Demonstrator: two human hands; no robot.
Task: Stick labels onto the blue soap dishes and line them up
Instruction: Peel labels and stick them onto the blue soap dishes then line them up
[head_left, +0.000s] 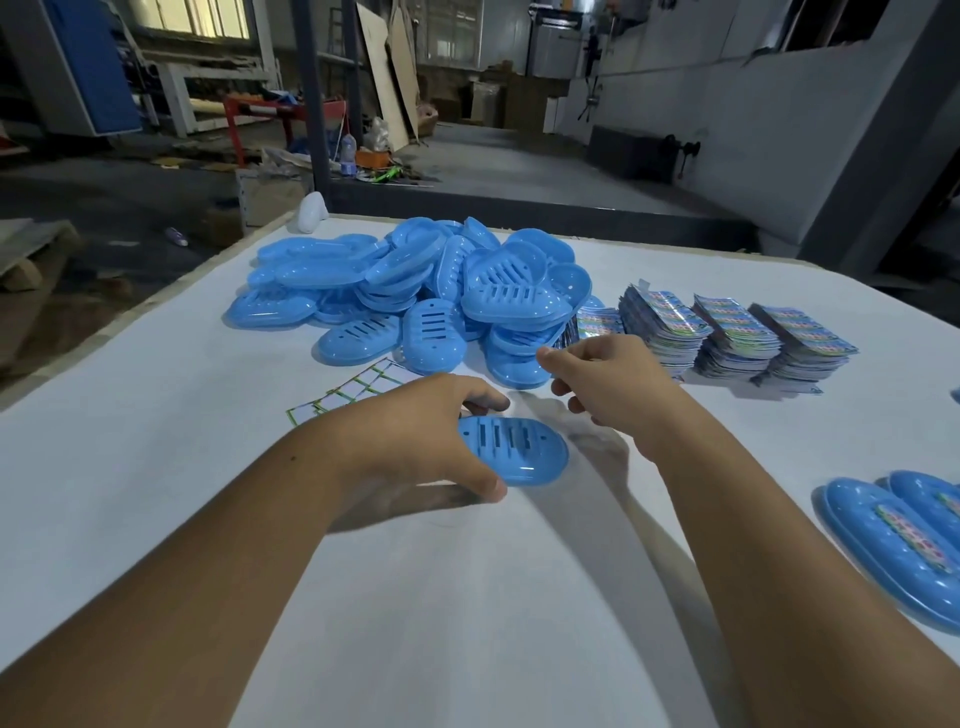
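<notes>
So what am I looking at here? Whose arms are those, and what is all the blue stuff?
No machine here: a person wears a camera on the head, so you see their own arms. The left hand holds one blue soap dish on the white table. The right hand reaches toward the stacks of colourful labels; its fingers are curled, and I cannot tell whether they hold anything. Behind lies a pile of unlabelled dishes. At the right edge sit dishes already labelled.

A factory workshop: concrete floor (493, 161), leaning boards (387, 78), and a heap of soap dishes (415, 291) beside label stacks (727, 332).
</notes>
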